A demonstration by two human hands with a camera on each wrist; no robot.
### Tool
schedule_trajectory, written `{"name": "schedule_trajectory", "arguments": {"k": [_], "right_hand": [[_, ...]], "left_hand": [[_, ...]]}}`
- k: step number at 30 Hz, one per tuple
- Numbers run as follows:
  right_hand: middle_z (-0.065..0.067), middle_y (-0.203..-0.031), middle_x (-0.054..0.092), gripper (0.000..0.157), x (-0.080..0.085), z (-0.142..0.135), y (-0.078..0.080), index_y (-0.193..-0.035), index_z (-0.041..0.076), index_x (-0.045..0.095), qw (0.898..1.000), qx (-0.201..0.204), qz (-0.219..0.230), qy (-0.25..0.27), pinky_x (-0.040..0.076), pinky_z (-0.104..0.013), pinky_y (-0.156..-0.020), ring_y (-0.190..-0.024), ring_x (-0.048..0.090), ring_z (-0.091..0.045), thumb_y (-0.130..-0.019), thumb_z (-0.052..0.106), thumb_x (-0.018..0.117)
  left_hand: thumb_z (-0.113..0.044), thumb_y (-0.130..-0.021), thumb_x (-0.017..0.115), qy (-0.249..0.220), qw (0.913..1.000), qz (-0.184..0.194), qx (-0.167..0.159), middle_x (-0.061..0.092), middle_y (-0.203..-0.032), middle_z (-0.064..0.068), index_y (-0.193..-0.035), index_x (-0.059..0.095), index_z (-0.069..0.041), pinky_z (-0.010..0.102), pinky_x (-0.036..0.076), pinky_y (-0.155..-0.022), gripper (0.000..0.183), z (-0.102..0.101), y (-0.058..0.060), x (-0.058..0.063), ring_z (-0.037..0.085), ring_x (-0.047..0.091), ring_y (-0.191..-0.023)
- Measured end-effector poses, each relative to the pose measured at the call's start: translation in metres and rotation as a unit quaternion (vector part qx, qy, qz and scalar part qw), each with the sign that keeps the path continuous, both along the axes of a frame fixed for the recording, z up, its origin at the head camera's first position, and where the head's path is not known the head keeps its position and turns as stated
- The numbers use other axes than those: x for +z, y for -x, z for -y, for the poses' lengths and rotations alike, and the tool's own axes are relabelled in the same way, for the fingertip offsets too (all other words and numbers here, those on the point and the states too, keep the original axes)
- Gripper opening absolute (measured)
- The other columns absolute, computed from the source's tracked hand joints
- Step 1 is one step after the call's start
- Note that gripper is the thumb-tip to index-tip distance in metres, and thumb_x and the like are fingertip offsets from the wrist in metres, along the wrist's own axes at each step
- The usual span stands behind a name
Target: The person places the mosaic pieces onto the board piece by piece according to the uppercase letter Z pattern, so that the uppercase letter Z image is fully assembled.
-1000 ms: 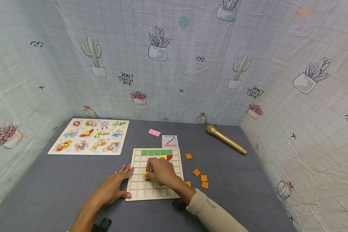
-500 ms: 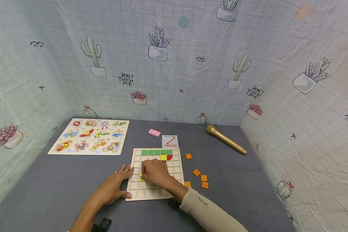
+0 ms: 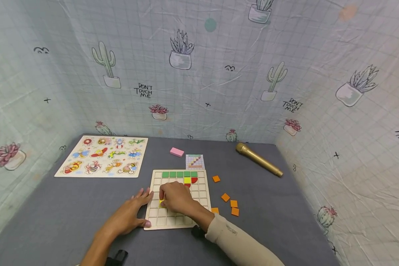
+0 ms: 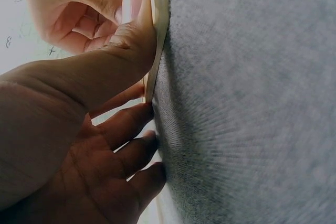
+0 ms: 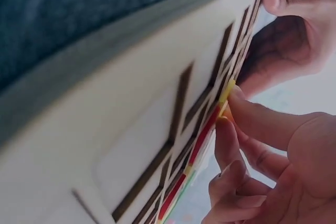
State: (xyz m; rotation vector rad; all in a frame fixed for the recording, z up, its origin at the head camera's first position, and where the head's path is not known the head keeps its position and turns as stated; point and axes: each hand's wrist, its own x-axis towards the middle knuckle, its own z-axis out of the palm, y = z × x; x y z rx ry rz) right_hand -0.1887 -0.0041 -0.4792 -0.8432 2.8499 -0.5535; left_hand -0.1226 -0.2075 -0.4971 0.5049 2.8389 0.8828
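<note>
A wooden grid board [image 3: 166,221] lies on the grey table. My left hand [image 3: 128,214] rests along its left side, fingers spread and fairly straight, thumb on the near left corner. My right hand [image 3: 177,197] is over the middle of the board. Its thumb and index finger pinch a yellow square tile [image 5: 227,92] at the grid surface. Red pieces [image 5: 203,137] sit in the grid beside that tile in the right wrist view. Along the far row runs a line of green tiles [image 3: 180,174], with another yellow tile [image 3: 187,180] and a red rounded piece [image 3: 194,180] below. My right hand hides the board's centre.
Several orange tiles [image 3: 234,203] lie right of the board. A small pattern card [image 3: 194,162] and a pink block [image 3: 177,152] are behind it. An insect picture board [image 3: 101,156] lies far left, a gold microphone [image 3: 259,159] far right. A printed cloth [image 3: 199,88] hangs behind.
My right hand has shifted left across the board with the yellow tile and slowed there. A red piece behind the hand has come into sight. My left hand stays put.
</note>
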Motion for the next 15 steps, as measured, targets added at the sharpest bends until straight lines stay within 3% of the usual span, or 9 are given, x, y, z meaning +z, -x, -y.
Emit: {"name": "schedule_trajectory", "arguments": {"k": [8, 15], "right_hand": [[0.014, -0.073, 0.063, 0.022, 0.007, -0.027, 0.001, -0.099, 0.022, 0.078, 0.998, -0.008, 0.050, 0.049, 0.045, -0.022, -0.061, -0.069, 0.055, 0.000, -0.083, 0.020, 0.093], [0.008, -0.087, 0.074, 0.023, 0.007, -0.066, 0.018, -0.105, 0.021, 0.079, 0.993, -0.041, 0.046, 0.097, 0.051, -0.024, -0.070, -0.078, 0.062, -0.005, -0.086, 0.021, 0.091]], "left_hand": [[-0.028, -0.070, 0.095, 0.008, 1.0000, 0.000, 0.000, 0.039, -0.167, 0.026, -0.157, 0.049, 0.001, 0.073, 0.029, -0.123, 0.103, -0.002, 0.001, -0.001, 0.053, 0.029, -0.158], [-0.028, -0.069, 0.096, 0.015, 0.9998, 0.009, 0.006, 0.038, -0.168, 0.025, -0.158, 0.048, 0.001, 0.072, 0.029, -0.124, 0.105, -0.002, 0.001, -0.001, 0.052, 0.028, -0.158]]}}
